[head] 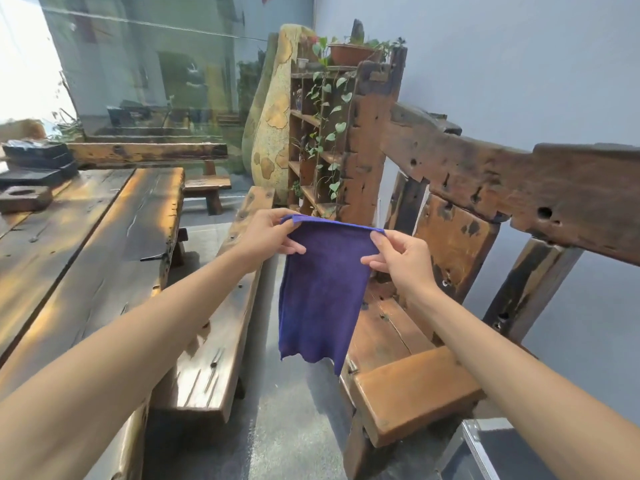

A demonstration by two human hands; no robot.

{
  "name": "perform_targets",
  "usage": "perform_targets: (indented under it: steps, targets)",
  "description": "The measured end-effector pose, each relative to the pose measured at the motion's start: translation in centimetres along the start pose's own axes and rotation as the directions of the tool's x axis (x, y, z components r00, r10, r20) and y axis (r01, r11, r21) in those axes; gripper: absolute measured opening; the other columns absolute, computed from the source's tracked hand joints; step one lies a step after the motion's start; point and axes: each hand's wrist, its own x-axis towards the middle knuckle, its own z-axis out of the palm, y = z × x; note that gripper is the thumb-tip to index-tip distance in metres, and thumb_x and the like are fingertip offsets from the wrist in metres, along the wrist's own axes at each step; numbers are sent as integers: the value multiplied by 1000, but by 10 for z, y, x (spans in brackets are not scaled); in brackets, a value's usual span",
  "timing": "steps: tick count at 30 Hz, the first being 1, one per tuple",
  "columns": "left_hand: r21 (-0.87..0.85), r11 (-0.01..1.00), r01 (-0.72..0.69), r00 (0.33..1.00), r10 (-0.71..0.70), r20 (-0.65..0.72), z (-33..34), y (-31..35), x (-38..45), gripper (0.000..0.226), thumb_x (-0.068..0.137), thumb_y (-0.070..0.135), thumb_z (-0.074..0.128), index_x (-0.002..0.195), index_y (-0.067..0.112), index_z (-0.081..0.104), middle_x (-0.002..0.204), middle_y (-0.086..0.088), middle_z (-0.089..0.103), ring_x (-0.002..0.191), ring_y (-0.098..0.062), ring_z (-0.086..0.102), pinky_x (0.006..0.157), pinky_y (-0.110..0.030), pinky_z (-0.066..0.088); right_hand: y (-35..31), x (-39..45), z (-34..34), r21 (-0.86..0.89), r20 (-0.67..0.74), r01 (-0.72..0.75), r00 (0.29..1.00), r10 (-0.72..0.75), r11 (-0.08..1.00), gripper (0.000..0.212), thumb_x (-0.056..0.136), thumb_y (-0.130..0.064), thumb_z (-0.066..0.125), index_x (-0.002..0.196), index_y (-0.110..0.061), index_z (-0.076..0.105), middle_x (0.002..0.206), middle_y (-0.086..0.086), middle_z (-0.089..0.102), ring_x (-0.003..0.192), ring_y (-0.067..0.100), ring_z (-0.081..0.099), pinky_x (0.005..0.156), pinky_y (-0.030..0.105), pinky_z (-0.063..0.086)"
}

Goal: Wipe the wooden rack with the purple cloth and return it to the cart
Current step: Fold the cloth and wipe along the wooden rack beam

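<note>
I hold the purple cloth [320, 292] stretched in the air in front of me. My left hand [268, 235] pinches its top left corner and my right hand [403, 259] pinches its top right corner. The cloth hangs flat down over the floor gap between two wooden benches. The wooden rack [311, 143] stands at the back against the wall, with small shelves, a trailing vine and a potted plant [349, 51] on top. A metal-edged corner of what may be the cart [485, 452] shows at the bottom right.
A long wooden table [86, 244] with dark trays [38, 164] fills the left side. A plank bench [221, 323] runs beside it. A heavy wooden chair with a backrest [485, 188] is on the right. A tall stone [273, 109] stands beside the rack.
</note>
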Motion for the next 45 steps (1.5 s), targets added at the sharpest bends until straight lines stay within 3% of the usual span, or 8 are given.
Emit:
perform_targets:
  steps: [4, 9, 13, 22, 28, 38, 41, 45]
  targets:
    - [-73, 997, 10, 999, -8, 32, 2, 3, 66, 14, 105, 14, 53, 101, 13, 67, 76, -9, 69, 60, -19, 76, 51, -16, 56, 5, 62, 4, 7, -19, 9, 1000, -9, 1000, 12, 98, -28, 69, 104, -21, 76, 79, -5, 80, 74, 21, 80, 60, 23, 59]
    - [-90, 995, 36, 999, -36, 7, 8, -1, 163, 15, 106, 11, 48, 102, 7, 63, 80, -2, 68, 79, -31, 79, 73, -27, 55, 16, 150, 14, -6, -34, 8, 999, -8, 1000, 14, 100, -26, 66, 109, -19, 74, 94, 5, 80, 73, 22, 80, 54, 21, 57]
    - [-201, 979, 45, 999, -48, -11, 15, -11, 243, 17, 107, 7, 44, 104, 6, 61, 89, -11, 67, 74, -24, 79, 61, -19, 59, 34, 223, 27, -10, -23, -2, 1000, 2, 1000, 11, 104, -25, 59, 109, -24, 69, 105, -3, 76, 74, 24, 80, 57, 22, 59]
    - [-238, 971, -10, 998, 26, 62, 6, -55, 438, 18, 105, 8, 48, 96, 10, 64, 93, -12, 67, 77, -24, 79, 61, -17, 58, 87, 393, 68, -30, -138, 31, 990, -35, 999, 10, 105, -23, 56, 103, -24, 66, 100, -3, 76, 84, 18, 80, 64, 29, 61]
    - [-216, 974, -68, 987, 98, 131, -3, -59, 569, 16, 105, 11, 51, 98, 10, 66, 92, -14, 66, 74, -22, 79, 62, -18, 59, 101, 505, 83, -118, -197, 61, 977, -83, 991, 14, 104, -20, 56, 96, -17, 67, 77, -10, 77, 77, 18, 80, 57, 21, 56]
    - [-131, 968, -216, 961, 235, 146, 28, -49, 765, 19, 107, 20, 46, 108, 14, 64, 97, -3, 63, 79, -15, 78, 76, -27, 61, 121, 674, 85, -194, -314, 147, 927, -203, 970, 11, 106, -19, 54, 102, -19, 65, 95, -1, 76, 85, 14, 79, 61, 23, 59]
    - [-151, 953, -263, 950, 284, 133, 46, -56, 822, 22, 106, 22, 46, 99, 19, 66, 99, -4, 70, 79, -13, 78, 75, -26, 61, 133, 720, 80, -232, -342, 157, 911, -232, 960, 11, 106, -21, 55, 104, -18, 66, 97, -1, 77, 85, 14, 79, 59, 24, 59]
    - [-208, 923, -324, 922, 357, 147, 73, -62, 907, 22, 105, 24, 48, 94, 23, 67, 92, -1, 73, 83, -15, 78, 83, -36, 62, 146, 787, 69, -293, -372, 205, 875, -309, 934, 12, 105, -23, 57, 100, -27, 66, 91, -10, 78, 85, 13, 79, 63, 31, 64]
